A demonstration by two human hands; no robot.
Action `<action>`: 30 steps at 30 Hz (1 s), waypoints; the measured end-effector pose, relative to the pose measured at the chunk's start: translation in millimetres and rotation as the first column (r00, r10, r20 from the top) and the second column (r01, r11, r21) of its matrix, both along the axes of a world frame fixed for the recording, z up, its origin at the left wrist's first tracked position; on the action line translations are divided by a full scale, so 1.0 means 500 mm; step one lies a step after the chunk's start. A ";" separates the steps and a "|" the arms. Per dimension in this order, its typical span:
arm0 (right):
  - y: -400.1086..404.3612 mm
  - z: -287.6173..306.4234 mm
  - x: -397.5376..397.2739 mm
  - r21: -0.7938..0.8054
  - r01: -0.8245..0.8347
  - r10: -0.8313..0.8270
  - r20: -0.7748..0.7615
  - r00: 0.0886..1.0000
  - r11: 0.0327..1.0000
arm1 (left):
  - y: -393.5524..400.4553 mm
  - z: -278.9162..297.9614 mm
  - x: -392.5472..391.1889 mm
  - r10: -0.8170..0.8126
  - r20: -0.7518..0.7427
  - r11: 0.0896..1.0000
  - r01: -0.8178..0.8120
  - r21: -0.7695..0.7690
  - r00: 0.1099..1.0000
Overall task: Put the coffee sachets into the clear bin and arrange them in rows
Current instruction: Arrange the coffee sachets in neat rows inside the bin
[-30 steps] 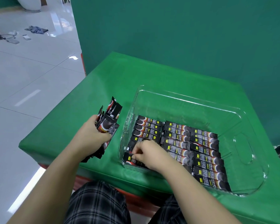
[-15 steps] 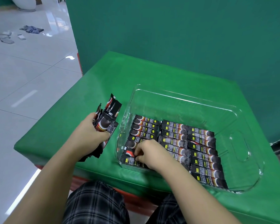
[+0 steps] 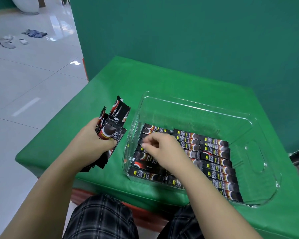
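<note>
The clear bin is glossy, see-through plastic that catches highlights along its rim. The coffee sachets inside it are shiny printed foil, faintly crinkled. The counter wears a smooth green cloth with a dull sheen. At ten o'clock, the floor is polished, reflective tile. The checked shorts at six o'clock look like soft matt cloth.

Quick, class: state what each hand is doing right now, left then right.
Left hand: grips a bunch of coffee sachets beside the clear bin.
Right hand: over the rows in the bin, fingers curled; whether it holds a sachet cannot be told.
</note>
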State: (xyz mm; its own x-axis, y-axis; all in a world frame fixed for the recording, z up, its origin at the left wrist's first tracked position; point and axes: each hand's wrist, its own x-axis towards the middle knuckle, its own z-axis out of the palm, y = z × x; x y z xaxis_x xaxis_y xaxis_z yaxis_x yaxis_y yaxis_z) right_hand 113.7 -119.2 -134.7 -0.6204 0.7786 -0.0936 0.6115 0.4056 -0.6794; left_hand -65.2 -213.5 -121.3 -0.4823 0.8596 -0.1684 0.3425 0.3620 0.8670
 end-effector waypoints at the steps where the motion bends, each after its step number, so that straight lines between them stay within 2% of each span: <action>1: -0.004 0.017 -0.011 -0.011 0.002 -0.003 -0.063 0.998 1.000 | -0.001 0.004 0.000 -0.005 0.016 1.000 0.005 0.012 1.000; 4: -0.008 0.051 -0.048 -0.055 0.017 -0.028 -0.208 0.978 0.998 | -0.002 0.021 0.001 -0.022 0.061 0.998 0.019 0.053 0.998; 9: 0.006 0.072 -0.084 -0.268 0.070 -0.170 -0.372 0.913 0.961 | 0.006 0.054 0.013 -0.097 0.109 0.993 0.088 0.084 0.989; 15: -0.005 0.068 -0.090 -0.482 -0.099 -0.180 -0.498 0.848 0.871 | 0.019 0.071 0.029 -0.156 0.110 0.977 0.137 0.164 0.982; 22: -0.003 0.058 -0.079 -0.486 -0.084 -0.214 -0.526 0.823 0.870 | 0.029 0.074 0.041 -0.224 0.130 0.950 0.186 0.251 0.966; 26: -0.005 0.049 -0.095 -0.417 0.045 -0.253 -0.459 0.851 0.908 | 0.032 0.067 0.047 -0.166 0.083 0.953 0.138 0.269 0.983; 30: -0.008 0.045 -0.096 -0.367 0.103 -0.274 -0.451 0.850 0.924 | 0.037 0.058 0.053 -0.102 0.052 0.950 0.082 0.301 0.993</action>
